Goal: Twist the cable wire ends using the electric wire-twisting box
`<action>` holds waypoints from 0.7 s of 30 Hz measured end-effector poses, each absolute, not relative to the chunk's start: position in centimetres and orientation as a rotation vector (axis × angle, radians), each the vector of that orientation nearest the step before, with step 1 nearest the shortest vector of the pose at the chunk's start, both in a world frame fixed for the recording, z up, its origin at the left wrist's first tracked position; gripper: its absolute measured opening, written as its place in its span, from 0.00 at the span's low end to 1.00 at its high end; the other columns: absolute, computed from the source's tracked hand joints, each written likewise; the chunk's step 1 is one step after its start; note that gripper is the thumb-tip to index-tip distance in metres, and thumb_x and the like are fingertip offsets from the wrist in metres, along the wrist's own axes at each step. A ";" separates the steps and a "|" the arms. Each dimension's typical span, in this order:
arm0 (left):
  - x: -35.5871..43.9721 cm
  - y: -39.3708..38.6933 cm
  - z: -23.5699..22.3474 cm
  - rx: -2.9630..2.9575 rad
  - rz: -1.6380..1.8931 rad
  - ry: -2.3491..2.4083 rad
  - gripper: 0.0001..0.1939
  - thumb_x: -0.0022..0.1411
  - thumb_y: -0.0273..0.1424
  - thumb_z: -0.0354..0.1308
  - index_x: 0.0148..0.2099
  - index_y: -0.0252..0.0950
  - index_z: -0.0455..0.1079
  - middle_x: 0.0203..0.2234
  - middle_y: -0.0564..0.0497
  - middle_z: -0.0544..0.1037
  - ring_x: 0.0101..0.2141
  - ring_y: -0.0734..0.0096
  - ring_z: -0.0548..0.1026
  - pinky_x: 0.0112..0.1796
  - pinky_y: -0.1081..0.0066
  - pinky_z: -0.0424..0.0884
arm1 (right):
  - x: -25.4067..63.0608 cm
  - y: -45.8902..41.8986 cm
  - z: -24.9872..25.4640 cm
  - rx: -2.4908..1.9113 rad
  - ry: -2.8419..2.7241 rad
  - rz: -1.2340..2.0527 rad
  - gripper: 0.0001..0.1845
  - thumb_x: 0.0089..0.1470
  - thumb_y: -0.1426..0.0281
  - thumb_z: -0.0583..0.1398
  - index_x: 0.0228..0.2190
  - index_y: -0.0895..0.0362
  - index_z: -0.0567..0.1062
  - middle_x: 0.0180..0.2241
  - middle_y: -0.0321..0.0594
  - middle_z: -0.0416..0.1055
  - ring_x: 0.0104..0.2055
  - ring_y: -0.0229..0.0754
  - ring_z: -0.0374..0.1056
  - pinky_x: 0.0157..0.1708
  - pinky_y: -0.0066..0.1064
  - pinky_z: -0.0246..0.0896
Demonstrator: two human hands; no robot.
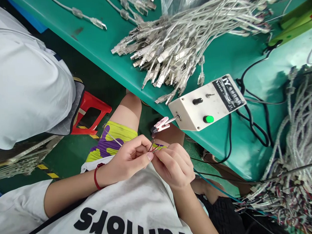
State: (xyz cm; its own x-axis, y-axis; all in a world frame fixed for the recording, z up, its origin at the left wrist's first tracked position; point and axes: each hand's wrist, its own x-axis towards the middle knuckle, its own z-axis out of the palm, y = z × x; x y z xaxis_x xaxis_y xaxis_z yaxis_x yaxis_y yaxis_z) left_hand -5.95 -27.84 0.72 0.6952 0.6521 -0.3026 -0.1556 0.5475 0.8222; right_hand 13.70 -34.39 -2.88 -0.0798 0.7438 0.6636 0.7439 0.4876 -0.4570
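My left hand (pixel 133 157), with a red bracelet at the wrist, is closed in a pinch on a thin cable (pixel 114 139) whose pale length sticks out behind the fingers. Fine dark and red wires (pixel 152 146) fan out between my two hands. Right against it, my right hand (pixel 175 164) has thumb and fingers pressed together on these wire ends. Both hands are above my lap. Just beyond them a white box-shaped machine (pixel 206 103), with a green button and a black knob, lies at the table edge. A pink clip (pixel 161 124) is fixed on its metal shaft.
A large heap of USB cables (pixel 166 55) covers part of the green table (pixel 97 54). More cables with stripped coloured ends (pixel 284 198) hang at right. Black cords (pixel 253 127) loop behind the machine. A person in white (pixel 29 77) sits at left beside a red stool (pixel 90 110).
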 end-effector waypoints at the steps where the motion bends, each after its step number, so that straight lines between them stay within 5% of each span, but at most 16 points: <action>1: -6.0 -27.8 0.7 0.868 0.522 0.637 0.17 0.78 0.45 0.68 0.43 0.40 0.70 0.26 0.57 0.70 0.27 0.73 0.66 0.29 0.73 0.64 | 13.7 -34.3 -2.8 -1.241 -1.818 0.007 0.22 0.57 0.75 0.79 0.48 0.44 0.84 0.31 0.33 0.84 0.26 0.44 0.70 0.26 0.42 0.67; 15: -6.1 -27.6 -0.4 1.124 0.707 0.523 0.10 0.77 0.38 0.68 0.42 0.39 0.76 0.29 0.54 0.74 0.27 0.73 0.67 0.28 0.71 0.63 | 13.1 -33.4 -2.2 -1.285 -1.686 0.051 0.14 0.62 0.75 0.74 0.45 0.44 0.84 0.24 0.30 0.78 0.19 0.40 0.64 0.20 0.37 0.62; 21: -6.6 -28.0 -1.1 1.146 0.681 0.679 0.12 0.75 0.41 0.71 0.42 0.39 0.79 0.27 0.54 0.72 0.24 0.74 0.63 0.25 0.71 0.60 | 11.3 -33.4 -1.0 -1.334 -1.308 0.360 0.17 0.65 0.79 0.70 0.49 0.46 0.81 0.32 0.34 0.80 0.26 0.42 0.73 0.25 0.35 0.68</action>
